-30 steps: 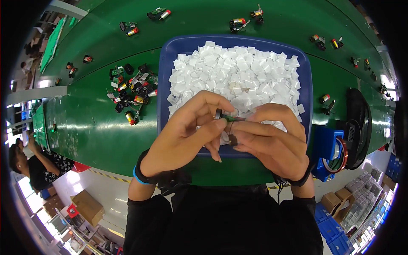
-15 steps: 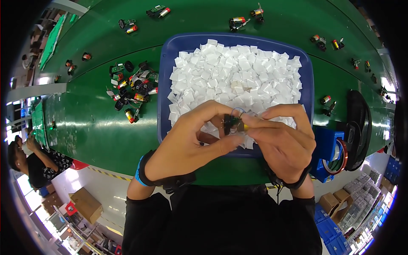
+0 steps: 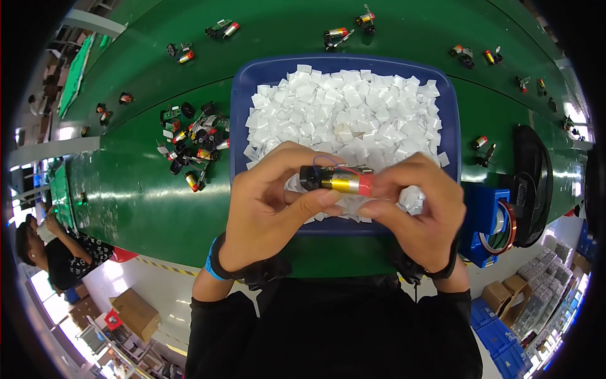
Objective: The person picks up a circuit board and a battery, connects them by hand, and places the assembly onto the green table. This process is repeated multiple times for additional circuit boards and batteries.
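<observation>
A small battery assembly is held level over the tub of white squares. It has a gold and red cylindrical cell, a black end piece, a narrow board behind and a thin looping wire. My left hand grips the black end and cell between thumb and fingers. At the red end, the bent fingers of my right hand close against the cell, its thumb tip just below. Beneath both hands sits a blue tub, filled with small white square pieces.
Left of the tub lies a pile of similar battery assemblies; others are scattered along the green table. On the right stand a blue tape dispenser and a black case. Another person is at the far left.
The assembly has turned, so its gold and red cell now lies lengthwise in view. My right fingers have shifted to the red end, the thumb lower. The whole view has shifted slightly.
</observation>
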Action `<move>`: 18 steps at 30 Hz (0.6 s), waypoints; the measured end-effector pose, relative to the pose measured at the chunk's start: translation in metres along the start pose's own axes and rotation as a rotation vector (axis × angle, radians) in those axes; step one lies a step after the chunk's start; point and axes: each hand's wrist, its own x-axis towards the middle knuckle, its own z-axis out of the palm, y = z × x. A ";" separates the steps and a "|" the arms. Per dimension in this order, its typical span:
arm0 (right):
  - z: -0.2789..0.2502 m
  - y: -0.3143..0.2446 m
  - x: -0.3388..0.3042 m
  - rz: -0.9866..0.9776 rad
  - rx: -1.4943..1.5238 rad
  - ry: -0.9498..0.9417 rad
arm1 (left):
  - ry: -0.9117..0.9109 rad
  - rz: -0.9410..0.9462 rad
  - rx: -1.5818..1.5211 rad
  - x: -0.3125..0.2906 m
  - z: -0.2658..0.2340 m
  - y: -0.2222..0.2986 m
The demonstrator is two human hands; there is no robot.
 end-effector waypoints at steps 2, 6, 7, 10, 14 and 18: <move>0.003 0.003 -0.002 -0.016 0.022 0.011 | -0.033 0.057 0.095 0.000 -0.001 -0.001; 0.007 0.005 -0.001 -0.058 0.063 0.028 | -0.020 0.099 0.150 0.002 0.002 -0.004; 0.008 0.006 -0.001 -0.069 0.056 0.036 | 0.000 0.107 0.152 0.002 0.003 -0.005; 0.009 0.006 -0.003 -0.074 0.072 0.044 | -0.017 0.139 0.154 -0.002 0.002 -0.010; 0.009 0.006 -0.003 -0.058 0.115 0.018 | -0.055 0.179 0.318 -0.002 -0.002 -0.005; 0.005 0.010 -0.002 -0.055 0.111 -0.020 | -0.090 0.194 0.442 0.000 -0.002 -0.003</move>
